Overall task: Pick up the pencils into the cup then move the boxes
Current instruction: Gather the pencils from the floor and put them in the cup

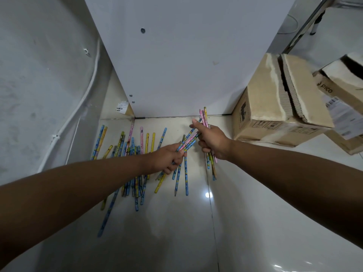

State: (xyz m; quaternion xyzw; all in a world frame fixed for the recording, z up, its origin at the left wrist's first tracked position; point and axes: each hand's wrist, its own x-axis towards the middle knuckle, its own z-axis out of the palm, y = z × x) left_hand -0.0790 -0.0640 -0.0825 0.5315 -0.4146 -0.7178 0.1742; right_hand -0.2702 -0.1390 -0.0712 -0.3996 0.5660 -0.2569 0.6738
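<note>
A tall white panel (186,65) stands upright on the pale tiled floor (255,222). To its right a torn cardboard box (261,107) rests on the floor, with a second box marked PICO (337,85) just beside it at the frame edge. Neither is being handled.

Many patterned pencils (133,154) lie loose on the floor at the panel's foot, mostly left of the hands. The right hand (212,140) grips an upright bundle of pencils (205,116), its lower fingers (204,150) curled round them and the forefinger stretched out. The left hand (169,156) pinches a few slanted pencils (188,140) whose far ends reach the right hand.

This looks like the gathering step, far from done. No cup is in view. The next move likely calls for adding the left hand's few to the bundle without loosening it, then reaching for more.
</note>
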